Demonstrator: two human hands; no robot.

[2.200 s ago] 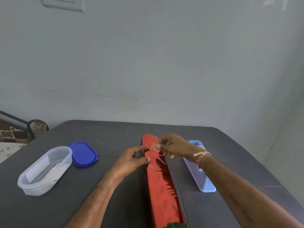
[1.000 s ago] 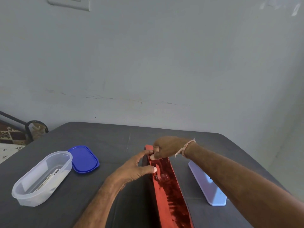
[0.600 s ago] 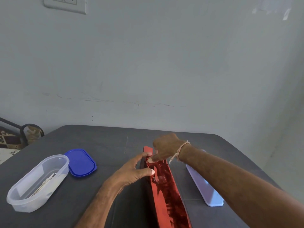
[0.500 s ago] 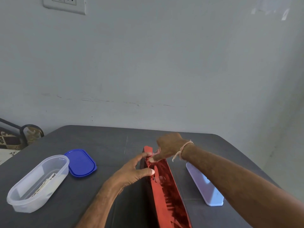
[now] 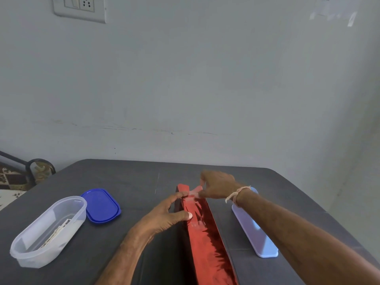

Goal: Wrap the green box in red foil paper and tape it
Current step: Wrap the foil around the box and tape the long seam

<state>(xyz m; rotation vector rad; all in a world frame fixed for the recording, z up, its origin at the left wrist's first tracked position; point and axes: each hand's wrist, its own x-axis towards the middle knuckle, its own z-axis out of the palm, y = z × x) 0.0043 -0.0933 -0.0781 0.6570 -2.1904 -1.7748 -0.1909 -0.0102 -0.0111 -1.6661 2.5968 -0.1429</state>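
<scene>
Head-worn camera faces forward and down over the near table [image 5: 123,177].

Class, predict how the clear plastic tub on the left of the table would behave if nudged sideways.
The clear tub probably slides rather than rolls: it sits on a flat base on the smooth table. It looks light, since its thin walls hold only a few small items. Open-topped, its walls may flex if squeezed.
</scene>
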